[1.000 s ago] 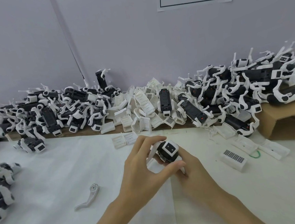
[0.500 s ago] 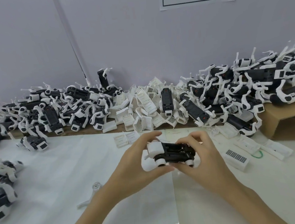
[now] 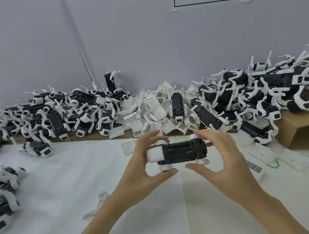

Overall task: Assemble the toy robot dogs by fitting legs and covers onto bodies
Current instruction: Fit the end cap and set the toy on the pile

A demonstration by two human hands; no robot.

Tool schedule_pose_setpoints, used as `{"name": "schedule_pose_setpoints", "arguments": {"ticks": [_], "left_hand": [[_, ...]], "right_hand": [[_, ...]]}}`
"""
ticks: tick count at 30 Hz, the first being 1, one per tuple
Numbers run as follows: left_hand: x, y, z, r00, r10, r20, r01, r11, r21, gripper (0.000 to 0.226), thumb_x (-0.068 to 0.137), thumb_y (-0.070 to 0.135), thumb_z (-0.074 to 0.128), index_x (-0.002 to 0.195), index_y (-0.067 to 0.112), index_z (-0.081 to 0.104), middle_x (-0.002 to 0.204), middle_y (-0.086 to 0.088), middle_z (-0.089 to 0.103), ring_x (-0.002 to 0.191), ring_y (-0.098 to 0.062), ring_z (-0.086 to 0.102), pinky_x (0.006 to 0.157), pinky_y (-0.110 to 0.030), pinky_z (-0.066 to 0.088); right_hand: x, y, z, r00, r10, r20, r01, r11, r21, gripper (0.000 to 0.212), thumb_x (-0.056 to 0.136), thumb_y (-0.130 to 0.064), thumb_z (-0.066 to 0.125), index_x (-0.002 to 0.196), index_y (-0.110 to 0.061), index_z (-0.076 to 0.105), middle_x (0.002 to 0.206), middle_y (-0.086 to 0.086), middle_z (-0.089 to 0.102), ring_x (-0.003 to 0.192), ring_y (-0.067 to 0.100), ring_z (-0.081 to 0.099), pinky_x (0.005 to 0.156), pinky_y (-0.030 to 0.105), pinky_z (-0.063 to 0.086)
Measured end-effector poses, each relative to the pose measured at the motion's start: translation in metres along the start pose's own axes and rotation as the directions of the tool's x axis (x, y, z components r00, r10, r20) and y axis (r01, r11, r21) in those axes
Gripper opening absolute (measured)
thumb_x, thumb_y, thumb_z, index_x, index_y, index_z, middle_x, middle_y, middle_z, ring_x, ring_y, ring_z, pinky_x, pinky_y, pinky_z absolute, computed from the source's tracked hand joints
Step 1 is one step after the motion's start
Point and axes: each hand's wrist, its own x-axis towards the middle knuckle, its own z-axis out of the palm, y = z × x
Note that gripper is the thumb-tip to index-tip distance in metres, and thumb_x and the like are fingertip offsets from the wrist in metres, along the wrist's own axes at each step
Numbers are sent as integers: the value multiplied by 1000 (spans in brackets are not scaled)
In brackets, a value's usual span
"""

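dog body [image 3: 181, 150] between both hands [image 3: 189, 162]

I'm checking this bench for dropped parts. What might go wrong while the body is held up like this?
The toy dog body is held above the table only by the fingertips of the left hand and right hand; a slipping grip may drop it. The loose white leg near the left forearm might get swept aside.
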Motion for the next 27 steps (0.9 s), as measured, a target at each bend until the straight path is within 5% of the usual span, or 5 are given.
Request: {"name": "schedule_pose_setpoints", "arguments": {"ticks": [7,10,16,21,27], "left_hand": [[0,4,20,902,-431,-21,394,842,-368,47,77,69,78,106,32,77,100,0,78,90,-21,75,94,-35,58],[1,2,20,859,-512,17,453,743,-492,57,82,65,81,108,14,78,91,-10,74,80,-24,72,80,-27,58],[7,-6,8,817,-532,-222,357,770,-529,44,103,50,62,129,16,54,73,-6,71,70,-28,70,90,-42,56],[15,-9,-13,751,-548,-369,248,751,-613,32,107,44,53,126,18,53,80,-8,73,63,-29,66,66,-36,57],[14,-17,-18,688,-624,-371,270,694,-668,32,106,47,55,114,16,51,88,-18,66,59,-29,65,67,-39,54]], "right_hand": [[-2,-3,17,871,438,223,-491,798,350,57,80,-84,57,118,-42,65,89,4,69,83,12,71,76,17,50],[-2,-1,25,847,469,250,-530,777,339,55,76,-86,55,109,-44,68,96,10,71,92,23,71,87,40,54],[25,0,50,780,506,368,-617,719,320,70,89,-86,29,113,-34,68,94,9,74,84,25,73,70,33,57],[61,28,92,897,343,279,-349,937,-28,33,106,-21,54,138,-28,55,112,0,61,90,16,63,78,27,51],[113,40,126,921,291,261,-185,913,-364,51,104,-24,60,152,-19,43,123,12,51,112,29,55,91,38,48]]}}
